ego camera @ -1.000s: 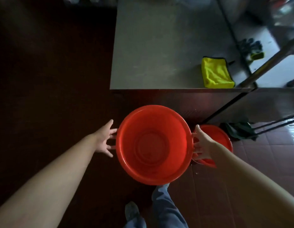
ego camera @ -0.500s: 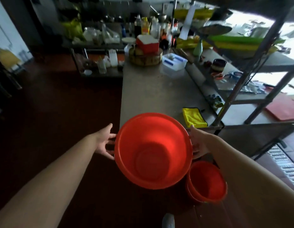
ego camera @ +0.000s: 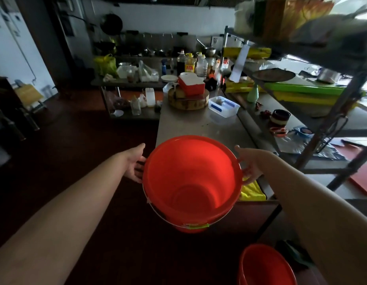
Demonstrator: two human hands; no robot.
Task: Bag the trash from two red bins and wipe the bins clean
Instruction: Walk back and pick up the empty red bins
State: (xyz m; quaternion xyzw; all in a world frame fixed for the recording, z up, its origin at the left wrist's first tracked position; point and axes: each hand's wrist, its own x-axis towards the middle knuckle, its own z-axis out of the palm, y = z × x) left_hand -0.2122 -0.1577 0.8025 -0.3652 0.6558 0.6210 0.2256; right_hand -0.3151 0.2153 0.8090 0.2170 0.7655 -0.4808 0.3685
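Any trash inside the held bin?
No, the red bin between left hand and right hand shows only bare red plastic inside.

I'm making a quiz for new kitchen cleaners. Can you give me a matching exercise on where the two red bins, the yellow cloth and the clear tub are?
Things:
1. big bin
2. small bin
3. yellow cloth
4. clear tub

Places:
A. on the floor, lower right
B. held up between the left hand and right hand
C. at the near edge of the table, partly behind the held bin
D. farther back on the table, beside the wooden block

Pairs: 1-B, 2-A, 3-C, 4-D
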